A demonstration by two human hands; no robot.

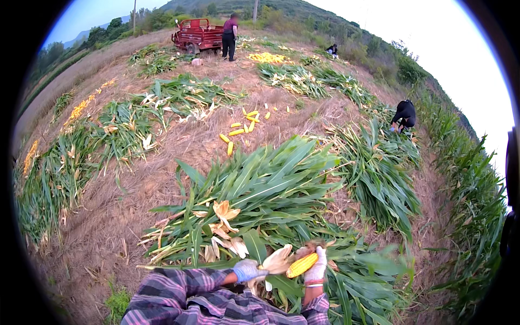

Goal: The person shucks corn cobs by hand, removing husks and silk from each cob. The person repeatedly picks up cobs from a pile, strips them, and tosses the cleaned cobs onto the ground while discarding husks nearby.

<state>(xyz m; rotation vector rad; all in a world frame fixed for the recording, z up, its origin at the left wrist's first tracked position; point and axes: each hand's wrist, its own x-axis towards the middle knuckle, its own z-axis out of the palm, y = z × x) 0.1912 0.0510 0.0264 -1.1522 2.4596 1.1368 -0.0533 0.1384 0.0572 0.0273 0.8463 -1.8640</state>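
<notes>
My right hand (318, 268), in a white work glove, is closed around a bare yellow ear of corn (302, 265) with brown silk (310, 247) at its far end. My left hand (246, 270), gloved too, grips the dry pale husk (278, 261) just left of the ear. Whether the husk is still joined to the ear is hard to tell. Both hands are low over a heap of cut green corn stalks (268, 183). Peeled-back tan husks (224, 213) lie on the stalks ahead of my left hand.
Several husked ears (236, 132) lie on the straw-covered ground beyond the heap. More stalk piles flank it at left (122, 126) and right (369, 174). A person bends at the right (404, 115); another stands by a red cargo tricycle (199, 36). Standing corn (467, 174) lines the right edge.
</notes>
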